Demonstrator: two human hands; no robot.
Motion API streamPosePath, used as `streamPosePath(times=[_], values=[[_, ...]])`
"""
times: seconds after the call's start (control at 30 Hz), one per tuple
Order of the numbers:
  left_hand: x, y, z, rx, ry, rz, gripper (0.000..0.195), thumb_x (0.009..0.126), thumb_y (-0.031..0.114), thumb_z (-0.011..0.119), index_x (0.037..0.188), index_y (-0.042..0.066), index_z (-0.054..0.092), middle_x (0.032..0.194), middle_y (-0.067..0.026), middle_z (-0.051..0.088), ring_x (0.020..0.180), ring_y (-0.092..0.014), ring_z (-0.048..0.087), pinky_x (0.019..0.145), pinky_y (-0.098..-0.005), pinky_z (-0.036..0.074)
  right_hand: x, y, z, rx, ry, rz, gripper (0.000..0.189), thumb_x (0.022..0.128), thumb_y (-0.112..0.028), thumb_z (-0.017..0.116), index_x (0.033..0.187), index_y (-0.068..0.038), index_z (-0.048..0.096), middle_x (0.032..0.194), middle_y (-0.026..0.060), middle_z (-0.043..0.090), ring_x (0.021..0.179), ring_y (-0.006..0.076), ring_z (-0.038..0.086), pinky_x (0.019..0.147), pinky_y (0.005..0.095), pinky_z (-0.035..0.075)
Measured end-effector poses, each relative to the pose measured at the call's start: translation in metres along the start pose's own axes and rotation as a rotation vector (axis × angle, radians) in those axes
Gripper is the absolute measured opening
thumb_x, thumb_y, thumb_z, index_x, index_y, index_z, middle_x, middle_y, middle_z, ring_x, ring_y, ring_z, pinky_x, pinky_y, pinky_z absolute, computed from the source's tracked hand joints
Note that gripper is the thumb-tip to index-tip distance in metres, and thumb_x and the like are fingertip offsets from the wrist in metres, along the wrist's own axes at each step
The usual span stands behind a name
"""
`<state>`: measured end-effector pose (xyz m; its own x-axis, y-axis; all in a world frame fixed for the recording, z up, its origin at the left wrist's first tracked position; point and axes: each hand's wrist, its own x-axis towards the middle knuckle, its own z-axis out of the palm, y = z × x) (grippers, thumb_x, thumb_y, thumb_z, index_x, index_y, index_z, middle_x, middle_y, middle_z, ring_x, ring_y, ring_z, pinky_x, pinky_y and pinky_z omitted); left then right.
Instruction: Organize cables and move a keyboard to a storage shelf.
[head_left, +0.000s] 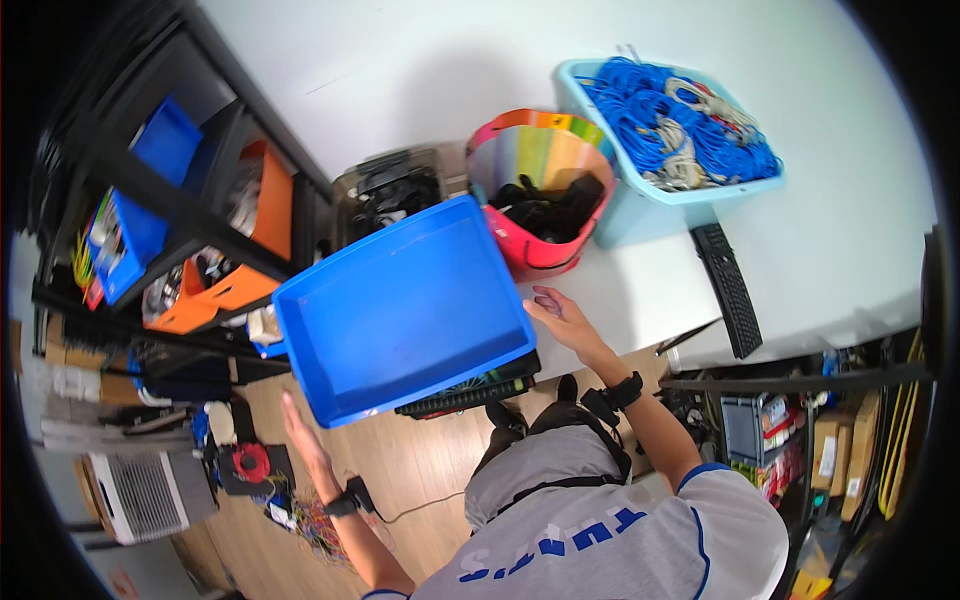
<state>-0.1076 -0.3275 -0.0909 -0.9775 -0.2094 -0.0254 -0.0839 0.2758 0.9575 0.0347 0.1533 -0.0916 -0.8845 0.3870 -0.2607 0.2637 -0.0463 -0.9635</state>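
A shallow blue plastic tray (405, 307) sits tilted in view before me, its bare inside facing up. It rests over a stack of dark items (480, 390), which it partly hides. My left hand (306, 435) is open beside the tray's lower left corner, with a small gap visible. Close to the tray's right edge, my right hand (564, 319) has its fingers apart and holds nothing. Beyond that hand stands a striped, multicoloured bucket (536, 247) with black items inside.
On the white table (652, 300) are a light blue bin (660, 214) of coiled network cables, a black keyboard (727, 289) and a grey translucent box (390, 187). A black shelf rack (255, 255) with orange bins stands left. Tangled wires (322, 525) lie on the floor.
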Motion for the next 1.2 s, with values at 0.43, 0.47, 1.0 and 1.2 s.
streamPosePath(times=[0.43,0.47,1.0,1.2], values=[[-0.139,0.145,0.142,0.244,0.148,0.537,0.052,0.105,0.032,0.043,0.148,0.003,0.043,0.154,-0.0169,0.041,0.145,-0.033,0.034,0.119,-0.0451,0.027,-0.061,0.039,-0.201,0.070,0.287,0.182,0.070,0.095,-0.056,0.059,0.139,-0.001,0.050,0.123,0.0141,0.063,0.112,0.0209,0.059,0.095,0.0326,0.046],[-0.153,0.157,0.162,0.250,0.132,0.543,0.052,0.105,0.032,0.043,0.148,0.003,0.043,0.154,-0.0169,0.041,0.145,-0.033,0.034,0.119,-0.0451,0.027,-0.066,0.044,-0.222,0.082,0.311,0.202,0.071,0.096,-0.056,0.058,0.138,-0.001,0.051,0.122,0.0142,0.063,0.111,0.0205,0.059,0.094,0.0329,0.046],[-0.344,0.079,0.540,0.433,-1.119,0.168,0.024,0.096,0.025,0.063,0.109,0.005,0.068,0.090,-0.0111,0.071,0.081,-0.018,0.068,0.070,-0.0310,0.052,-0.113,0.279,-0.623,-0.664,0.786,0.431,0.117,0.070,-0.073,0.075,0.145,0.009,0.037,0.137,0.0323,0.050,0.124,0.0447,0.053,0.101,0.0500,0.047],[-0.366,0.049,0.590,0.806,-1.245,0.494,0.040,0.093,0.036,0.065,0.112,0.002,0.066,0.091,-0.0128,0.072,0.085,-0.027,0.070,0.077,-0.0376,0.054,-0.113,0.329,-0.666,-0.539,0.619,0.465,0.134,0.063,-0.072,0.080,0.150,0.011,0.022,0.149,0.0348,0.036,0.135,0.0478,0.040,0.107,0.0522,0.041]])
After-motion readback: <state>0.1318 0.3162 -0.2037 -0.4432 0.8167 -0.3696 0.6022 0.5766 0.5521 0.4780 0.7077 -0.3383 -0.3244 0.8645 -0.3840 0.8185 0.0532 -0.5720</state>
